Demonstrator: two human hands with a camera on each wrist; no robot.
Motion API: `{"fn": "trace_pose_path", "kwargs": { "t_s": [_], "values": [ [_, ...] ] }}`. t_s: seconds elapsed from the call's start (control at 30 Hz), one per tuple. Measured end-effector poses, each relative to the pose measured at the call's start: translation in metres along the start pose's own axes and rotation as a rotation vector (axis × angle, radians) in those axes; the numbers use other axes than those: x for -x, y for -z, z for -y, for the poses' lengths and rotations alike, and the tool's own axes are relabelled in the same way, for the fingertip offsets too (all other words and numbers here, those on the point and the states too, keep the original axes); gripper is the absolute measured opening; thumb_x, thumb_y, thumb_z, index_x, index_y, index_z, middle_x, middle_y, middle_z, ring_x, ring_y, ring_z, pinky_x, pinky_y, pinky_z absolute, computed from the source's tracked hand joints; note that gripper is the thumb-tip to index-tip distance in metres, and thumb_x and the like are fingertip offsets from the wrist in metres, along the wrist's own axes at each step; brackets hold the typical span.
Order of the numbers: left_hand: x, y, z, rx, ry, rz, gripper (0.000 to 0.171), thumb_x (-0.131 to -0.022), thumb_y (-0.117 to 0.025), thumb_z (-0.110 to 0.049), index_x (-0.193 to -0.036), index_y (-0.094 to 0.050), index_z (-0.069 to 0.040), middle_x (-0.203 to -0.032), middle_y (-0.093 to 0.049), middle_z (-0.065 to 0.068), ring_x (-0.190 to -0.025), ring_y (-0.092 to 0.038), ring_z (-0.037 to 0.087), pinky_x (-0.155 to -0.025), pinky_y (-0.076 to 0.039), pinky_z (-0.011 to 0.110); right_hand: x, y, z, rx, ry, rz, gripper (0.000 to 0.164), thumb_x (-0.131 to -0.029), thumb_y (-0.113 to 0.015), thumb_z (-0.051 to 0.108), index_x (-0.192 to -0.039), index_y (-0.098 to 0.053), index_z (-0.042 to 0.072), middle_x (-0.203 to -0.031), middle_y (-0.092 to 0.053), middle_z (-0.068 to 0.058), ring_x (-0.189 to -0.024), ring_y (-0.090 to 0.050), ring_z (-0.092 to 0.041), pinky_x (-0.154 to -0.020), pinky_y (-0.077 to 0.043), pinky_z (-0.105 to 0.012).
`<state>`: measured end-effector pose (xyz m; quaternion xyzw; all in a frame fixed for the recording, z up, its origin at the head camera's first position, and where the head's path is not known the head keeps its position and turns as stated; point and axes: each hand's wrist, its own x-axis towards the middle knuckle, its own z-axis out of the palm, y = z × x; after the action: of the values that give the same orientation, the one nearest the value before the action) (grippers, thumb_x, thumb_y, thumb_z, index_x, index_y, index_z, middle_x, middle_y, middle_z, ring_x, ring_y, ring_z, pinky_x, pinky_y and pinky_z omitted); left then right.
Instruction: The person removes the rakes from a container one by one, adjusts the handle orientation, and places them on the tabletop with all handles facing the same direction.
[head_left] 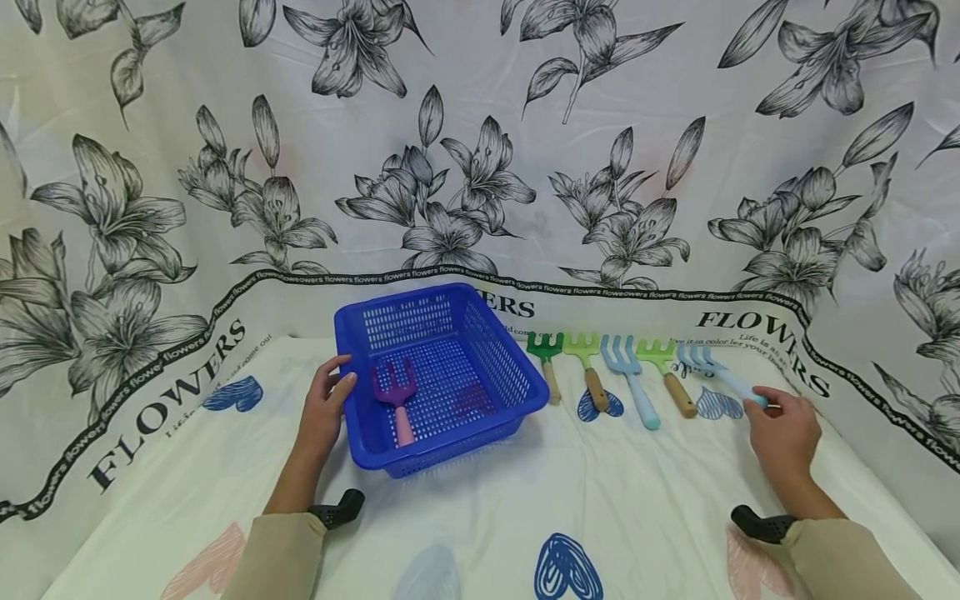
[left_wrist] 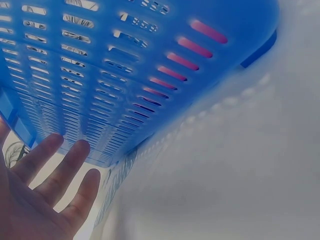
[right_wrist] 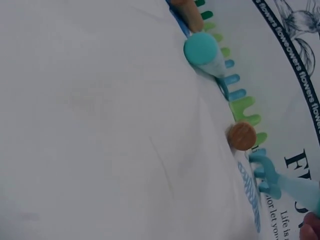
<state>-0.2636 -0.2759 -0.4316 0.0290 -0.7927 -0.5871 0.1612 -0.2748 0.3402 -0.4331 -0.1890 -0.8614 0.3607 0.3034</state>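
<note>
At the left wall of a blue plastic basket [head_left: 442, 454], my left hand [head_left: 325, 408] holds the rim, thumb and forefinger at its edge. In the left wrist view, its other fingers [left_wrist: 60, 175] spread along the slotted outer wall. A purple toy garden fork [head_left: 395, 383] with a pink handle lies inside the basket. On the far right, my right hand [head_left: 783, 429] pinches the handle end of a light blue garden fork [head_left: 723, 372]. In the right wrist view, this fork [right_wrist: 295, 189] shows its tines pointing left, and only fingertips of the hand appear.
Between basket and right hand lie a dark green fork [head_left: 547, 358], a light green fork [head_left: 588, 367], a blue fork [head_left: 633, 383] and another light green fork [head_left: 667, 371], side by side. Behind them rises a flower-printed cloth [head_left: 622, 233]. A heart-patterned white cloth [head_left: 465, 525] covers the table.
</note>
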Motion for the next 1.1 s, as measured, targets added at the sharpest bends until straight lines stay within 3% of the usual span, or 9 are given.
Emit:
{"fn": "trace_pose_path", "kwargs": {
  "t_s": [0.1,0.2,0.5,0.8,1.1],
  "values": [
    [0.0,0.0,0.0,0.001,0.002,0.001,0.057,-0.1,-0.047,-0.044,-0.15,-0.031,-0.023,-0.151,-0.034,0.014,-0.133,-0.039,0.041,-0.102,-0.037,0.06,-0.002,0.001,0.0,0.051,-0.042,0.104,0.034,-0.093,-0.061,0.013,-0.121,-0.062,-0.004,-0.111,-0.053,-0.021,-0.096,-0.055,-0.03,-0.055,-0.039,-0.02],
    [0.0,0.0,-0.001,0.004,0.002,0.001,0.057,-0.1,-0.047,-0.044,-0.15,-0.031,-0.023,-0.151,-0.035,0.014,-0.132,-0.04,0.041,-0.102,-0.037,0.059,-0.004,0.003,-0.003,0.062,-0.049,0.168,0.034,-0.093,-0.06,0.011,-0.121,-0.06,-0.007,-0.114,-0.055,-0.028,-0.1,-0.054,-0.038,-0.052,-0.039,-0.022],
    [0.0,0.0,0.0,0.005,0.004,-0.001,0.057,-0.1,-0.047,-0.044,-0.15,-0.031,-0.023,-0.151,-0.035,0.014,-0.132,-0.04,0.04,-0.102,-0.037,0.059,-0.005,0.003,-0.015,0.098,-0.019,0.264,0.032,-0.09,-0.059,0.008,-0.119,-0.059,-0.007,-0.112,-0.056,-0.029,-0.096,-0.05,-0.039,-0.068,-0.034,-0.038],
    [0.001,-0.001,-0.002,-0.001,-0.005,-0.012,0.057,-0.1,-0.048,-0.043,-0.15,-0.032,-0.022,-0.151,-0.035,0.014,-0.133,-0.04,0.041,-0.102,-0.037,0.06,-0.003,0.003,-0.018,0.108,0.044,0.283,0.031,-0.087,-0.061,0.006,-0.115,-0.06,-0.008,-0.104,-0.059,-0.028,-0.091,-0.053,-0.038,-0.066,-0.035,-0.037],
    [0.0,-0.001,-0.001,0.002,-0.002,-0.014,0.056,-0.1,-0.048,-0.042,-0.15,-0.032,-0.021,-0.151,-0.035,0.014,-0.132,-0.04,0.041,-0.102,-0.036,0.06,-0.005,0.002,-0.016,0.121,0.018,0.306,0.032,-0.088,-0.062,0.007,-0.116,-0.061,-0.007,-0.112,-0.056,-0.029,-0.095,-0.052,-0.04,-0.067,-0.037,-0.038]
  ]
}}
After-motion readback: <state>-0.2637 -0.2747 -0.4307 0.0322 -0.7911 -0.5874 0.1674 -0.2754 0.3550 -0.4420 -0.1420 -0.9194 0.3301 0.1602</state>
